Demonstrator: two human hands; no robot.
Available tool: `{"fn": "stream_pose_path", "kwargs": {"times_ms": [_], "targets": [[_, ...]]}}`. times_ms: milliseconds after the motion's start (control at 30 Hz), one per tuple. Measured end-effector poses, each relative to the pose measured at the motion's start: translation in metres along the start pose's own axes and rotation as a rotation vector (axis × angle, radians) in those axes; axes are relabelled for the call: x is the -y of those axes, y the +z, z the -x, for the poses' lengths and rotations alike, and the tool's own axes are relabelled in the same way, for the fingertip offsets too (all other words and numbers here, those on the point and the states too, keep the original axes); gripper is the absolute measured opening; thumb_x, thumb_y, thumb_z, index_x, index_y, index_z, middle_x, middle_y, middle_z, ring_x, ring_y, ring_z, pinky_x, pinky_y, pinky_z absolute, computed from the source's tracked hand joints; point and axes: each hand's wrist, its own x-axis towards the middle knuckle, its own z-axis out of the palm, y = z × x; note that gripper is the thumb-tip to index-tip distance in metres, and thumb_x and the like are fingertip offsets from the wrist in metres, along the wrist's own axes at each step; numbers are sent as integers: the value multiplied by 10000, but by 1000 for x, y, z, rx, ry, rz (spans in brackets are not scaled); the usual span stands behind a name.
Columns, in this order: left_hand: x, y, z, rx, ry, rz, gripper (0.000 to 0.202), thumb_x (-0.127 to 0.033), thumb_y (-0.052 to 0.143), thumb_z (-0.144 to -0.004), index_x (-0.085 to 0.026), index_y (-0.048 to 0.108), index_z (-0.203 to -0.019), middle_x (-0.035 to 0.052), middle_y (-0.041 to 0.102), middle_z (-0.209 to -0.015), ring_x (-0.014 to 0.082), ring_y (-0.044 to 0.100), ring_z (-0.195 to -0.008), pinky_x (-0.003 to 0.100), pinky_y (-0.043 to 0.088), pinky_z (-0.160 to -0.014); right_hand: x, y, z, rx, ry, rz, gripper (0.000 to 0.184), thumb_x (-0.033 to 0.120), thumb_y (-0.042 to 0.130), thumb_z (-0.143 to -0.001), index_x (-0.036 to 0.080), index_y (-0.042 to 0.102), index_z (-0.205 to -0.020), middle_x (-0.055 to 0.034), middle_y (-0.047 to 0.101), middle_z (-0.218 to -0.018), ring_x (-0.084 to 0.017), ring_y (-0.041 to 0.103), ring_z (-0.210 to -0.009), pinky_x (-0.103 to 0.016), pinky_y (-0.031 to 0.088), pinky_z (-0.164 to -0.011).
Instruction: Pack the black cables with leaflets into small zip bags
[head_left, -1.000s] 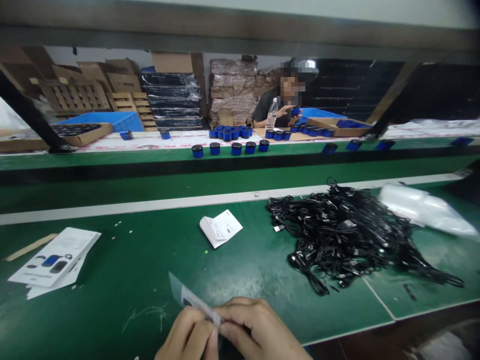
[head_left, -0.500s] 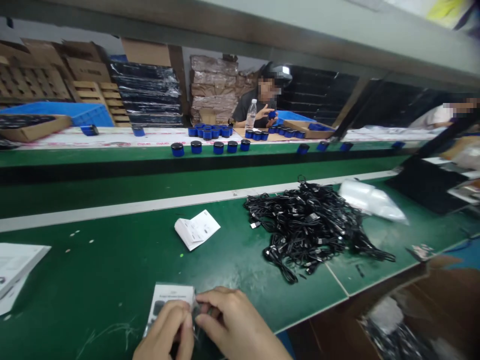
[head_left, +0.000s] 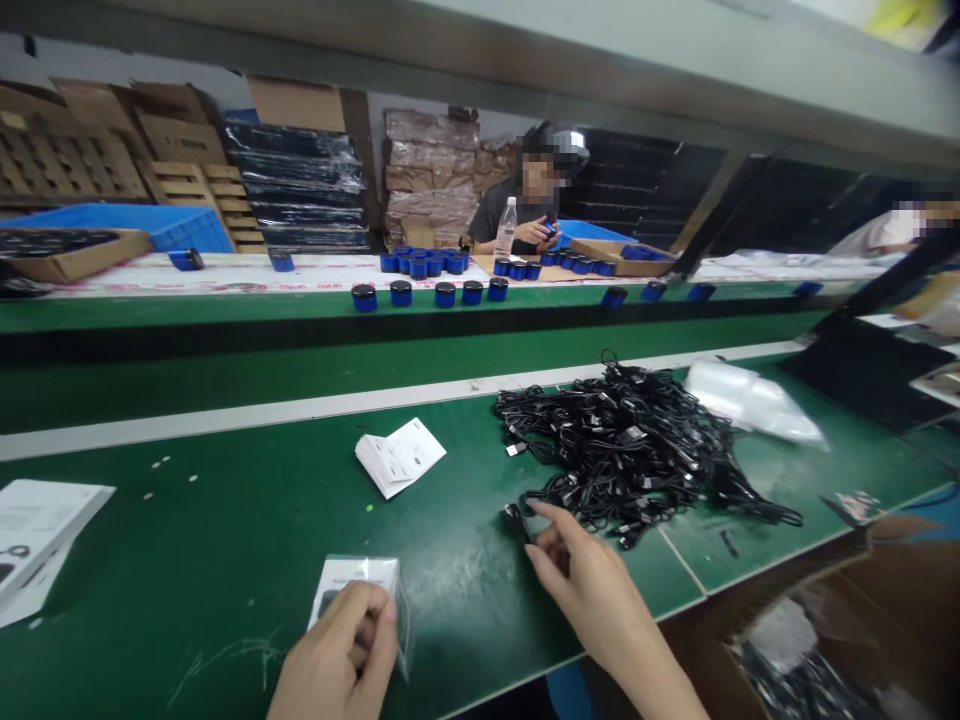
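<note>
My left hand [head_left: 341, 655] pinches a small clear plastic bag [head_left: 358, 590] with a white printed leaflet inside, held just above the green bench at the near edge. My right hand [head_left: 581, 575] reaches to the right and closes its fingers on a coiled black cable [head_left: 517, 518] at the near edge of a big tangled pile of black cables [head_left: 637, 450]. A small stack of folded white leaflets [head_left: 400, 457] lies on the bench beyond both hands.
White printed cards [head_left: 34, 540] lie at the far left. A heap of clear bags [head_left: 750, 400] sits behind the cables. An open cardboard box [head_left: 817, 630] stands low right. Blue round speakers [head_left: 427, 293] line the far bench, where a person [head_left: 529, 205] sits.
My right hand left the bag and moved right to the cable pile, closing on one cable. My left hand keeps the bag, now alone.
</note>
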Motion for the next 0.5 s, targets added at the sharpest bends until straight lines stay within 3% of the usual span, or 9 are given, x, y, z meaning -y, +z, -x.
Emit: {"fn": "stream_pose_path", "kwargs": {"times_ms": [100,167,233,333,500], "targets": [[1,-1,1,14,-54,55,252,-415,415,-890,-263,513,-715,-72,566,-573,99,575,-411,173,454,-445,25,9,3,200,168,-694,556,231,553,-805,178,381,-1332,28,586,-759,-121,583,-571,-255,531,-546],[1,-1,2,36,-82,79,245,-424,430,-886,-263,521,-725,-66,583,-596,99,578,-418,169,444,-423,42,18,6,335,275,-1075,533,267,652,-759,197,450,-1247,34,588,-778,-97,574,-564,-230,524,-525],[1,-2,2,62,-104,111,236,-421,433,-889,-265,526,-739,-61,610,-627,100,598,-453,162,451,-437,57,30,10,442,304,-1299,458,295,740,-710,191,515,-1095,25,625,-791,-83,588,-570,-218,522,-554],[1,-5,2,73,-102,117,227,-388,414,-905,-263,535,-758,-56,625,-664,101,613,-504,159,464,-490,69,48,15,453,302,-1421,444,337,793,-663,192,514,-976,17,651,-789,-79,599,-561,-214,518,-575],[-2,-10,1,60,5,8,246,-368,424,-905,-254,547,-725,-36,584,-755,117,580,-574,202,463,-576,64,62,24,214,170,-1096,263,200,665,-757,208,548,-992,-15,667,-874,-141,653,-763,-225,516,-688]]}}
